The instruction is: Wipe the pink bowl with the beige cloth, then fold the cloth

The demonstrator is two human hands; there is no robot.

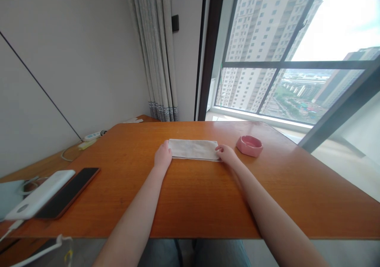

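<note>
A folded white cloth (192, 149) lies as a long flat strip across the middle of the wooden table (202, 203). My left hand (163, 155) is closed at the strip's left end, its thumb by the edge and its other fingers partly hidden. At the opposite end, the curled fingers of my right hand (226, 154) pinch the cloth's right edge. Just beyond my right hand stands a pink, angular-sided bowl (249, 146), touched by neither hand.
On the left of the table lie a black phone (69, 192) and a white power bank (41, 194) with a cable. A power strip (94, 135) sits by the wall. Behind the table are a grey curtain (158, 53) and a large window (282, 64).
</note>
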